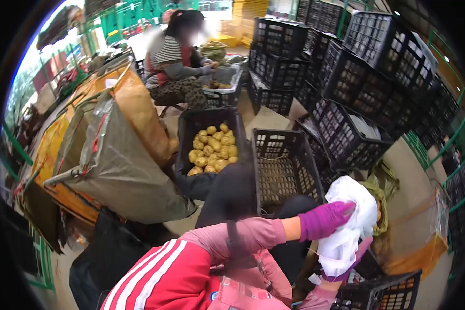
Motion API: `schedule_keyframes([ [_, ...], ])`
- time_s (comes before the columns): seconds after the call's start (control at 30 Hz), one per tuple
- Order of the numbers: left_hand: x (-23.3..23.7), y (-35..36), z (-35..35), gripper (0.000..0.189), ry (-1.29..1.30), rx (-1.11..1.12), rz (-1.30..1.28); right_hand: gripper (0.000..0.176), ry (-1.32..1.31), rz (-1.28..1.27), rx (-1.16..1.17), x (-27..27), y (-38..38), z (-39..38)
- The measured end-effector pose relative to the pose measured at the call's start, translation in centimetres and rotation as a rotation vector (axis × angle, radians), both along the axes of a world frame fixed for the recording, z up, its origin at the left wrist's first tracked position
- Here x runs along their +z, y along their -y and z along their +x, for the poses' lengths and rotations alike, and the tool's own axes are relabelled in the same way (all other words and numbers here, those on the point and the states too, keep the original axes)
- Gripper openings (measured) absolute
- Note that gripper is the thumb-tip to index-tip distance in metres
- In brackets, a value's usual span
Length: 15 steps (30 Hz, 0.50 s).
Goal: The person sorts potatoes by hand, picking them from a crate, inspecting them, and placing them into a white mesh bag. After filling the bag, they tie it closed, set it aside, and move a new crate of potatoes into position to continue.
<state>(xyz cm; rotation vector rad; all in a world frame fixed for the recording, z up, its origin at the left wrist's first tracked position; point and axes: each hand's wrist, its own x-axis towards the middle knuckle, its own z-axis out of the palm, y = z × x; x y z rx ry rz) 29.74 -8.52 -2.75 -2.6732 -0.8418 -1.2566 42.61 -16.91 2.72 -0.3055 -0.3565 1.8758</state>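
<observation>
My left hand (325, 219), in a purple glove, reaches across to the right and is closed on a bunched white sheet (349, 206) of thin material. Under the sheet's lower end is my right hand (354, 261), also in a purple glove and partly hidden by it; its fingers are mostly covered. Left of the sheet stands a black crate (281, 173) with a slatted bottom showing. Beside that crate, a black-lined crate (183, 150) holds several yellow potatoes (212, 147).
Stacked black crates (356, 77) rise at the right. Large grey and orange sacks (119, 155) stand at the left. A co-worker (175, 64) sits at the back beside another filled crate (225, 95). Another black crate (380, 292) lies at the lower right, near an orange-edged sack (418, 256).
</observation>
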Motion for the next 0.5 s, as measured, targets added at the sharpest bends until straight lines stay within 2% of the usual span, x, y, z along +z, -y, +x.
schedule_keyframes([
  [0.03,1.8,1.5,0.0,0.054,-0.16,-0.029,-0.146,0.065,0.109,0.003,-0.028,-0.5,-0.4,0.1],
  [0.1,1.8,4.4,0.2,0.049,-0.181,-0.066,-0.042,0.055,0.739,0.126,-0.238,-4.9,-3.1,2.6],
  [0.2,2.0,5.5,-1.6,0.047,0.118,-0.182,-0.219,0.048,0.547,-0.019,-0.203,-4.2,-2.4,1.3],
  [0.27,2.2,6.2,-2.3,0.042,0.335,-0.212,-0.427,0.046,0.733,0.135,-0.122,-5.6,-3.8,3.1],
  [0.3,2.4,6.6,-2.8,0.039,0.439,-0.229,-0.531,0.045,0.691,0.194,-0.117,-7.1,-4.9,3.9],
  [0.33,3.1,7.1,-3.4,0.039,0.487,-0.198,-0.524,0.044,0.647,0.252,-0.11,-8.6,-6.0,4.7],
  [0.43,3.5,7.8,-4.4,0.035,0.571,-0.195,-0.422,0.043,0.508,0.136,-0.152,-4.3,-3.9,0.4],
  [0.47,4.7,8.4,-5.2,0.032,0.532,-0.213,-0.505,0.042,0.465,0.094,-0.162,-3.1,-3.1,-0.8],
  [0.5,5.4,8.6,-5.6,0.033,0.581,-0.192,-0.415,0.042,0.42,0.051,-0.172,-2.6,-2.9,-1.4],
])
